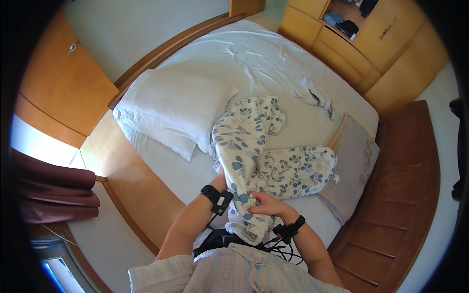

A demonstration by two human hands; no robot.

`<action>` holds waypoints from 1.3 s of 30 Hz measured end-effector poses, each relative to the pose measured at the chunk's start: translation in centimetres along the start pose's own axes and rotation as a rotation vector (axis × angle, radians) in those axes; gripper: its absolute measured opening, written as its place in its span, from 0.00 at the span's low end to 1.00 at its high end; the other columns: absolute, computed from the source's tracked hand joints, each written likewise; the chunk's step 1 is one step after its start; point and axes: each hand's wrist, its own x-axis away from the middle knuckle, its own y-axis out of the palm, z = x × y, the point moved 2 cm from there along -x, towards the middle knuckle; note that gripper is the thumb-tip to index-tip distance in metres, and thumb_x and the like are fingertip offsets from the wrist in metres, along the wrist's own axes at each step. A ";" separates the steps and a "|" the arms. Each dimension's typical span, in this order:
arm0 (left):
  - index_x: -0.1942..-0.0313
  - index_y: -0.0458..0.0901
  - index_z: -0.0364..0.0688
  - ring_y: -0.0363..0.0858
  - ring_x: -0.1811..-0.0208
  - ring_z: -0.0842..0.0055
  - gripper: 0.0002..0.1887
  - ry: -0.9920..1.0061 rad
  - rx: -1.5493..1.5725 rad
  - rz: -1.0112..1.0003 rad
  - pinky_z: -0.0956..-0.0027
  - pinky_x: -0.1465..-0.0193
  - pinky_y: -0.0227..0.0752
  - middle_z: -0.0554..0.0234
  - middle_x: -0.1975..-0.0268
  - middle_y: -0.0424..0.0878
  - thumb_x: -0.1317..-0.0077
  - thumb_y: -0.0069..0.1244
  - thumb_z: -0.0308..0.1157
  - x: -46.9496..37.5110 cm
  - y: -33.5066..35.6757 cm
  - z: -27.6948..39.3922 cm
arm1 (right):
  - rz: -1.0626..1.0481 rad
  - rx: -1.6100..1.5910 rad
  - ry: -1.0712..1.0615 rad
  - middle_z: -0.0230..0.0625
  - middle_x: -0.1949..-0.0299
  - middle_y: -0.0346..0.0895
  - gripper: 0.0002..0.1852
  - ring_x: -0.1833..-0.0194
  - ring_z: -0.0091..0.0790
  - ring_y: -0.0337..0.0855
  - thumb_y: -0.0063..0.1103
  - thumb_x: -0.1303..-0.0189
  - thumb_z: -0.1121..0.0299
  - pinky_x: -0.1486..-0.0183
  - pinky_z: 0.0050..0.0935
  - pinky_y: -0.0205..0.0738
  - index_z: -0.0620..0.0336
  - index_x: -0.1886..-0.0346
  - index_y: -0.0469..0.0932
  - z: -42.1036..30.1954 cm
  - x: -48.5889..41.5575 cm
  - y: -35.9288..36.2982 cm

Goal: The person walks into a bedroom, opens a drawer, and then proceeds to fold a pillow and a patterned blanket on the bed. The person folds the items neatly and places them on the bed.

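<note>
A white floral garment with blue-grey leaves lies crumpled across the bed in front of me, its near end bunched close to my body. One part stretches towards the pillows and another spreads to the right. My right hand grips the near part from the right, with thumb and forefinger on the cloth. My left hand reaches in from the left, and its fingers are hidden behind the fabric. Whether they hold it I cannot tell. Each wrist wears a black strap with a small device.
White pillows are stacked left on the white-sheeted bed. A folded grey blanket lies at right, by the wooden bed board. A small crumpled white cloth rests farther back. Black cables hang at my waist. Wardrobes and a curtain surround the bed.
</note>
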 end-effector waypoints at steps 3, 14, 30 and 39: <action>0.44 0.68 0.37 0.74 0.49 0.59 0.23 0.204 0.046 0.149 0.57 0.45 0.69 0.51 0.46 0.73 0.31 0.31 0.43 0.6 -2.9 3.3 | -0.027 0.054 0.007 0.34 0.52 0.73 0.26 0.53 0.25 0.72 0.61 0.48 0.67 0.48 0.23 0.65 0.65 0.45 0.68 1.7 0.2 -0.9; 0.55 0.76 0.35 0.78 0.64 0.82 0.14 0.730 -1.176 0.259 0.76 0.60 0.73 0.60 0.62 0.82 0.39 0.52 0.32 13.0 3.3 8.5 | 0.689 -0.962 -0.271 0.38 0.56 0.75 0.25 0.57 0.35 0.77 0.44 0.37 0.49 0.56 0.37 0.74 0.60 0.47 0.69 3.3 3.2 -8.2; 0.47 0.67 0.43 0.74 0.53 0.71 0.18 -0.071 -0.467 0.390 0.68 0.53 0.68 0.61 0.50 0.72 0.35 0.44 0.39 6.4 -5.5 -2.2 | 0.481 -0.313 -0.035 0.36 0.54 0.74 0.26 0.55 0.27 0.75 0.59 0.50 0.77 0.52 0.25 0.70 0.65 0.44 0.65 0.5 0.9 1.1; 0.40 0.61 0.47 0.69 0.45 0.71 0.23 0.280 -0.221 0.608 0.62 0.40 0.63 0.65 0.49 0.72 0.36 0.41 0.29 3.7 -9.5 4.5 | 0.603 -0.271 0.202 0.37 0.51 0.73 0.24 0.54 0.26 0.74 0.60 0.45 0.72 0.53 0.26 0.71 0.64 0.45 0.66 1.4 5.5 -1.7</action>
